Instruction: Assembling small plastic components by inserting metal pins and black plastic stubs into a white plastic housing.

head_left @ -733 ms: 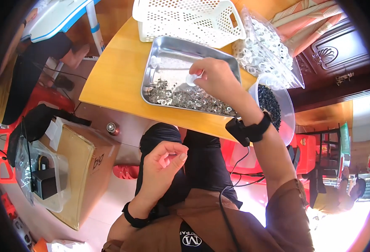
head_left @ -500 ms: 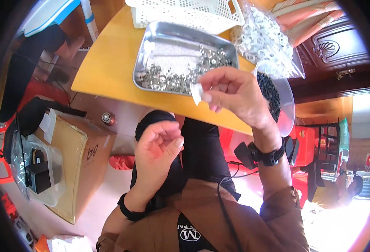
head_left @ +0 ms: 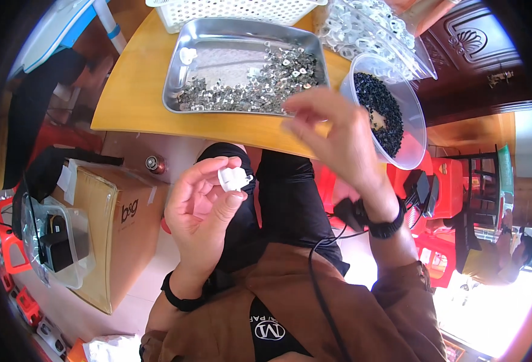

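In my left hand, above my left knee, a small white plastic fitting is pinched between thumb and fingertips. A little stud sticks out of its right side. My right hand, slightly blurred, hovers at the near right corner of a metal tray. Its thumb and forefinger are apart, with nothing visible between them. Heaps of small shiny metal pieces lie along the tray's near and right sides. One white plastic piece rests in its far left corner.
Right of the tray stands a clear round tub of small black pieces. Behind it lies a clear bag of white plastic parts. A white perforated basket sits at the wooden table's back. A cardboard box stands on the floor at left.
The white fitting has passed from my right hand to my left. My right hand has let go of it and moved slightly right and down. The view has shifted a little.
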Tool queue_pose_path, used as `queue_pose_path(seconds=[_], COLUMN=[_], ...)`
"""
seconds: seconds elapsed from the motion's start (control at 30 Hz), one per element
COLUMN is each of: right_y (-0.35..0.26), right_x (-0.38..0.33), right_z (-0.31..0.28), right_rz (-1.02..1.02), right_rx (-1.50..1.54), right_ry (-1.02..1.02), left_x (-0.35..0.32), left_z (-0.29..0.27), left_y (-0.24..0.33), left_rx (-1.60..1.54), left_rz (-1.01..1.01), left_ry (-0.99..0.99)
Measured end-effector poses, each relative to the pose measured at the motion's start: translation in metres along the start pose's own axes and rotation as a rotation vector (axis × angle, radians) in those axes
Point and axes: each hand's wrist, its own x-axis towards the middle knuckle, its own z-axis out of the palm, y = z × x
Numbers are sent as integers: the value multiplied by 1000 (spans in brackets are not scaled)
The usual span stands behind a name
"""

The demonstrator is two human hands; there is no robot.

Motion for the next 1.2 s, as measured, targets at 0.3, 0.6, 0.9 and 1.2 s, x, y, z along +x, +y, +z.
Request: queue_pose_path(seconds=[0.3,0.6,0.9,1.2], right_y=[76,74,79,75], right_x=[48,53,48,59], right_z=[21,9,8,28], right_rz=[-262,40,126,-235], right_rx=[-366,-218,-164,-243], right_ry=[-68,-135,17,-199], left_x=[-3,-3,1,4], left_z=[7,1,-1,0], left_y=[1,2,4,1], left_rx=[-18,-56,-173,-189], left_rz=[-169,-256,-307,-397], left_ry=[14,11,-3,19])
